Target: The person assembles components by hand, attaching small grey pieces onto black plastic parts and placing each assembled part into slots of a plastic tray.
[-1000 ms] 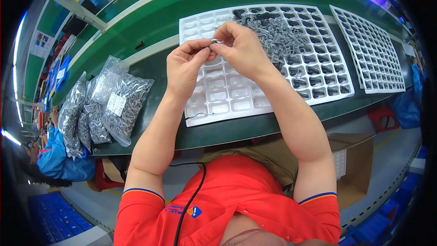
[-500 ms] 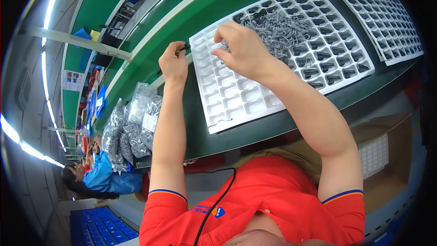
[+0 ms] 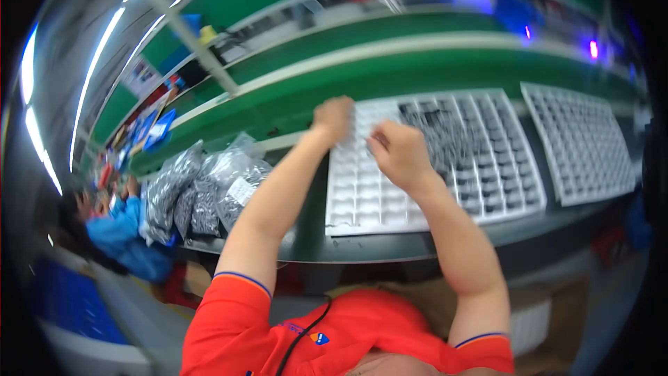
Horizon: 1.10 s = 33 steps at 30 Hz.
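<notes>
My left hand (image 3: 334,120) is at the far left corner of a white moulded tray (image 3: 342,198). Motion smears its fingers, so what it holds does not show. Over the tray's left part is my right hand (image 3: 401,153), thumb and fingertips pinched together. Anything between them is too blurred to make out. Just right of that hand, a heap of small grey metal-looking parts (image 3: 445,136) lies on the tray. Pockets on the tray's right side contain dark parts, while those along the left and near edges show bare white.
A second white tray (image 3: 581,146) lies on the right of the dark green bench (image 3: 306,237). Clear plastic bags of grey parts (image 3: 205,191) stand at the left. Beyond them sits a person in blue (image 3: 125,230). A green panel with shelves runs behind the bench.
The view has turned, bringing the trays lower and straighter. My left hand, which pinched a small black piece beside the tray, is now at its far corner. My right hand's fingers have drawn together.
</notes>
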Available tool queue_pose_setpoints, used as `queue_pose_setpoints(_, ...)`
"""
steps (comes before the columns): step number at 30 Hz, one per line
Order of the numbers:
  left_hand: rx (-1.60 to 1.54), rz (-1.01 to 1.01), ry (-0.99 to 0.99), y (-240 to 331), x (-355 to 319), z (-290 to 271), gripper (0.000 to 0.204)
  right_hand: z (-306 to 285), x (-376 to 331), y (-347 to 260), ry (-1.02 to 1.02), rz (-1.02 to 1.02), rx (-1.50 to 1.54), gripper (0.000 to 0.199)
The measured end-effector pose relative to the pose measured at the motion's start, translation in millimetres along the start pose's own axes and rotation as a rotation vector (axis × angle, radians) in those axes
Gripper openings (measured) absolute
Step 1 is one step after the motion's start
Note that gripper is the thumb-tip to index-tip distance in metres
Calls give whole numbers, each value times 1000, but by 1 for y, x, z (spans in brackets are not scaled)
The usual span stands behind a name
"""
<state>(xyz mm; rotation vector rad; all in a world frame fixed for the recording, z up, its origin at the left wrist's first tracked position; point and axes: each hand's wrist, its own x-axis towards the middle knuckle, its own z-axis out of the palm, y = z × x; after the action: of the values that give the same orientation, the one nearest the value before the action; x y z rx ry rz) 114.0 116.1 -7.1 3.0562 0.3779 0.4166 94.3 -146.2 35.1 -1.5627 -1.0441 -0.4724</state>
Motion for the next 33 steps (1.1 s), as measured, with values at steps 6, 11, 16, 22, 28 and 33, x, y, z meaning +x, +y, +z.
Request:
queue_pose_setpoints(6, 9, -113, 16, 17, -14, -21, 41, -40, 2, -36, 157, 104, 107, 11)
queue_pose_setpoints(11, 35, -98, 28, -6, -49, -43, 33, -94, -60, -73, 295, 326, -6, 9)
queue_pose_setpoints(16, 62, -58, -51, -3, -73, -88, 20, -144, -117, -44, 248, 483, -445, 19)
queue_pose_setpoints(22, 90, 3, -186, -11, -128, -109, 22, -187, -119, 10, -16, 752, -436, 31)
queue_pose_setpoints(28, -267, 31, -443, 16, -186, -150, 21, -218, -75, 71, -262, 681, -459, 36)
queue_pose_setpoints(33, -547, 63, -649, 43, -222, -143, 28, -199, -18, 102, -416, 867, -441, 43)
